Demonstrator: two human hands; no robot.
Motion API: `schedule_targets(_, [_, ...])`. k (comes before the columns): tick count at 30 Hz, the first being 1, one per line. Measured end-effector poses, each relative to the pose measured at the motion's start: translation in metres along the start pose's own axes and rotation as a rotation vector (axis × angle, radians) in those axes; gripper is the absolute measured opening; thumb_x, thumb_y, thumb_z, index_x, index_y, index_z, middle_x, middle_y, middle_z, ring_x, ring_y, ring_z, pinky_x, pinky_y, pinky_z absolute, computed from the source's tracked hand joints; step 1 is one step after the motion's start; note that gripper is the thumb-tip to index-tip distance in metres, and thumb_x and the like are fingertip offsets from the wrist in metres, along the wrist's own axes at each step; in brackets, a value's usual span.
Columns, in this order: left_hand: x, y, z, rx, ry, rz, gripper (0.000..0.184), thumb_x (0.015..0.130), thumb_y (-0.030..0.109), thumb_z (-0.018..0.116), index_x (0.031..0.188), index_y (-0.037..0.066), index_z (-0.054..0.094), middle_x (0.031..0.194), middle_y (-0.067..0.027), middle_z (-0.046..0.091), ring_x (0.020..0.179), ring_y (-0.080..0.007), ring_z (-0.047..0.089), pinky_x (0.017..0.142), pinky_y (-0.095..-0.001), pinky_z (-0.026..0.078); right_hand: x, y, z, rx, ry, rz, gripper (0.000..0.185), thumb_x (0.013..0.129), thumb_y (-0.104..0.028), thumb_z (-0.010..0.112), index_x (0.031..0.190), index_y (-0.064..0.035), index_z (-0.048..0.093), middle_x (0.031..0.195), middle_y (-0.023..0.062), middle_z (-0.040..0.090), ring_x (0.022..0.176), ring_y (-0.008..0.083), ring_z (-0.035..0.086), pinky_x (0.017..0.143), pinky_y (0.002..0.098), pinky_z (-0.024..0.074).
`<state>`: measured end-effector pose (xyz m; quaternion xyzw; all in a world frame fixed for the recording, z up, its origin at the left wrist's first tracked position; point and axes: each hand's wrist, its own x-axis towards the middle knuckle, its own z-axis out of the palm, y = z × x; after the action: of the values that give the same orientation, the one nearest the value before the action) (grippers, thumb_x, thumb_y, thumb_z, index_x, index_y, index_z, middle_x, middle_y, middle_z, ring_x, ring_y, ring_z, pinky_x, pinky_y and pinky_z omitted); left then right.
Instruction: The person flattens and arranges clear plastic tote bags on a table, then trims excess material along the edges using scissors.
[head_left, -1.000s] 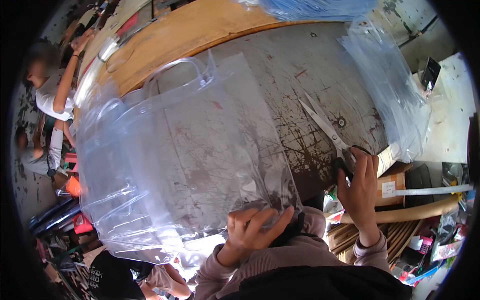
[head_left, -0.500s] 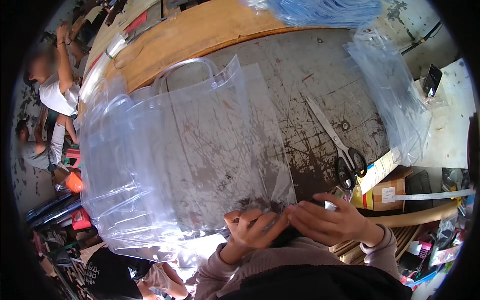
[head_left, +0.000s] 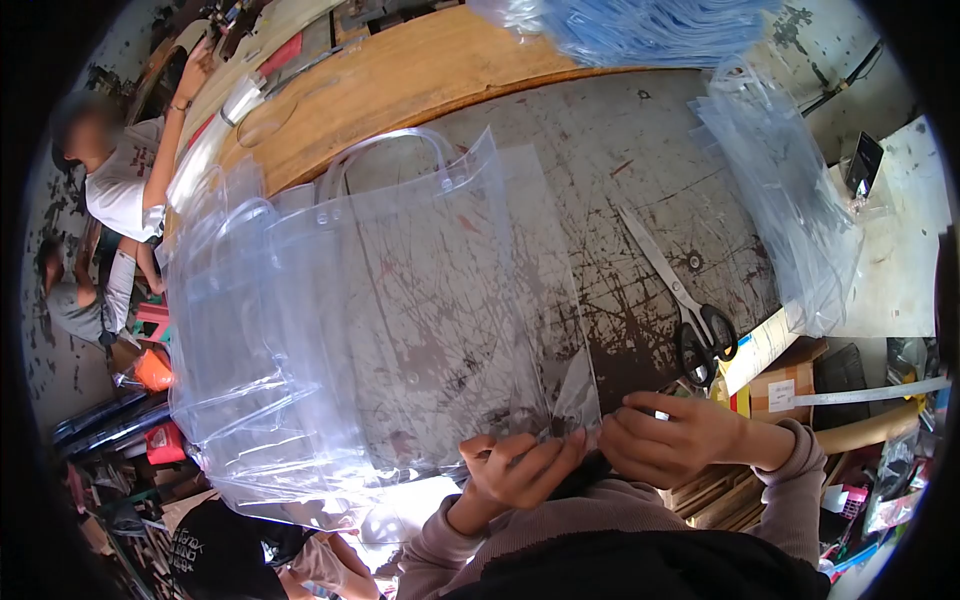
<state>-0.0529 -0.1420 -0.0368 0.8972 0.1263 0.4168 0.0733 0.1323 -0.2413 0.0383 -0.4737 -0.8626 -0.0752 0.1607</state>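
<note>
A clear plastic bag (head_left: pixel 440 300) with a looped handle (head_left: pixel 395 135) lies on the scratched grey tabletop, overlapping more clear bags (head_left: pixel 250 310) to its left. Its lower right corner reaches my hands at the near edge. My left hand (head_left: pixel 522 470) pinches the plastic there, fingers curled. Just right of it, my right hand (head_left: pixel 668 440) is closed, its fingertips beside the same corner. What my right fingers hold is too small to make out. Scissors (head_left: pixel 685 300) with black handles lie slightly spread on the table, beyond my right hand.
Clear plastic bags (head_left: pixel 785 200) are piled at the right. Bluish plastic (head_left: pixel 655 30) is heaped at the back, by a wooden board (head_left: pixel 420 75). A cardboard box (head_left: pixel 790 385) stands beside the right edge. Co-workers (head_left: pixel 120 180) are at the left; another person in black (head_left: pixel 220 550) is below.
My right hand has drawn slightly apart from my left, its fingers more curled. The view has shifted a little. A co-worker at the left has moved a raised arm.
</note>
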Motion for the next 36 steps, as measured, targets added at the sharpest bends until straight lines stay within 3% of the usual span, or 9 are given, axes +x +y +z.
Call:
schedule_targets(9, [-0.034,0.003,-0.016,-0.073,0.028,0.094,0.011,0.071,0.027,0.071,0.083,0.027,0.069,0.071,0.0142,0.046,0.070,-0.0040,0.040,0.077,-0.0325,0.028,-0.003,0.097,-0.017,-0.370,0.066,0.475,0.023,0.063,-0.006,0.063,0.085,-0.0045,0.056,0.087,0.0093,0.057,0.080,0.0269,0.057,0.068,0.0368,0.0465])
schedule_targets(11, [-0.040,0.002,-0.025,-0.090,0.005,0.118,0.012,0.072,0.029,0.072,0.083,0.027,0.069,0.072,0.0131,0.046,0.072,-0.0036,0.040,0.081,-0.0324,0.029,-0.009,0.128,-0.022,-0.472,0.209,0.532,0.017,0.071,-0.004,0.060,0.087,-0.0036,0.055,0.091,0.0125,0.058,0.079,0.0324,0.057,0.066,0.0407,0.0465])
schedule_targets(13, [-0.045,0.001,-0.036,-0.179,-0.091,0.134,0.012,0.073,0.030,0.073,0.083,0.025,0.069,0.074,0.0127,0.048,0.075,-0.0039,0.041,0.076,-0.0272,0.033,-0.017,0.158,-0.031,-0.637,0.280,0.716,0.013,0.077,-0.004,0.057,0.089,-0.0032,0.055,0.091,0.0149,0.059,0.081,0.0354,0.057,0.069,0.0428,0.0466])
schedule_targets(17, [-0.054,-0.007,-0.043,-0.226,-0.146,0.158,0.012,0.074,0.030,0.074,0.082,0.023,0.069,0.077,0.0127,0.049,0.077,-0.0046,0.042,0.068,-0.0216,0.034,-0.018,0.188,-0.068,-0.768,0.448,0.690,0.011,0.081,-0.009,0.056,0.091,-0.0026,0.056,0.086,0.0172,0.059,0.080,0.0371,0.057,0.068,0.0431,0.0464])
schedule_targets(20, [-0.055,-0.013,-0.042,-0.286,-0.103,0.172,0.012,0.074,0.028,0.075,0.081,0.022,0.068,0.076,0.0133,0.049,0.079,-0.0050,0.044,0.061,-0.0189,0.035,-0.029,0.201,-0.094,-0.998,0.464,0.865,0.009,0.085,-0.009,0.057,0.092,-0.0029,0.058,0.087,0.0164,0.062,0.082,0.0342,0.059,0.071,0.0397,0.0472])
schedule_targets(26, [-0.066,-0.026,-0.039,-0.238,-0.061,0.250,0.012,0.073,0.029,0.075,0.076,0.022,0.065,0.065,0.0104,0.042,0.063,-0.0029,0.043,0.052,-0.0160,0.033,-0.130,0.223,-0.185,-1.300,0.548,1.054,0.020,0.088,-0.018,0.051,0.099,-0.0036,0.061,0.100,0.0165,0.062,0.095,0.0344,0.058,0.081,0.0396,0.0461])
schedule_targets(31, [-0.065,-0.032,-0.043,-0.189,-0.078,0.309,0.013,0.076,0.026,0.071,0.071,0.021,0.061,0.062,0.0102,0.038,0.058,-0.0022,0.041,0.050,-0.0148,0.031,-0.241,0.189,-0.293,-1.647,0.468,1.174,0.026,0.083,-0.020,0.047,0.088,0.0021,0.060,0.084,0.0223,0.063,0.073,0.0362,0.062,0.063,0.0447,0.0494])
schedule_targets(32, [-0.063,-0.031,-0.042,-0.185,-0.076,0.304,0.013,0.076,0.026,0.071,0.071,0.021,0.061,0.062,0.0102,0.038,0.058,-0.0022,0.041,0.050,-0.0148,0.031,-0.187,0.151,-0.280,-1.653,0.486,1.319,0.021,0.073,-0.008,0.054,0.075,0.0130,0.056,0.073,0.0292,0.060,0.062,0.0391,0.061,0.056,0.0465,0.0489])
schedule_targets(36, [-0.050,-0.024,-0.034,-0.143,-0.068,0.300,0.013,0.078,0.030,0.069,0.075,0.020,0.061,0.064,0.0100,0.040,0.059,-0.0026,0.043,0.052,-0.0152,0.032,-0.195,0.047,-0.284,-1.695,0.528,1.432,0.019,0.077,-0.007,0.052,0.078,0.0121,0.055,0.076,0.0272,0.059,0.067,0.0396,0.060,0.059,0.0465,0.0481])
